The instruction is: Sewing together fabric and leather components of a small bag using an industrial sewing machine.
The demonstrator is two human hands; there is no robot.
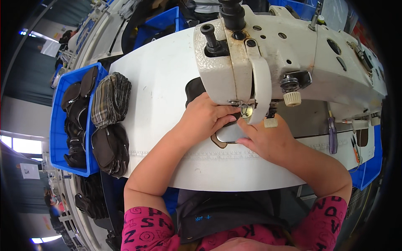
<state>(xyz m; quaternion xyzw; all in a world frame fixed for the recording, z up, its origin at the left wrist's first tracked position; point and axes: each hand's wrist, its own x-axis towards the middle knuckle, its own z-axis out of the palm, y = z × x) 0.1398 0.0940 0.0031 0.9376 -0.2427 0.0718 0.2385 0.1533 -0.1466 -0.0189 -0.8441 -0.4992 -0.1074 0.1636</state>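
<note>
Sewing workshop interior: an industrial sewing machine on a white tabletop, a plaid fabric stack, a blue bin of dark pieces, and people at workstations beyond.

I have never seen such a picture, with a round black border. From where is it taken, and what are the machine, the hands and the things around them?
A wide fisheye camera on the person's head looks down, so straight edges bend. The big white machine is a sewing machine. The person's bare left hand and right hand meet near its needle area. The left touches a dark piece, partly hidden; its exact grip is unclear. On the white table lie a stack of checked pieces and a purple-handled screwdriver. At the left, a blue bin holds dark pieces.
</note>
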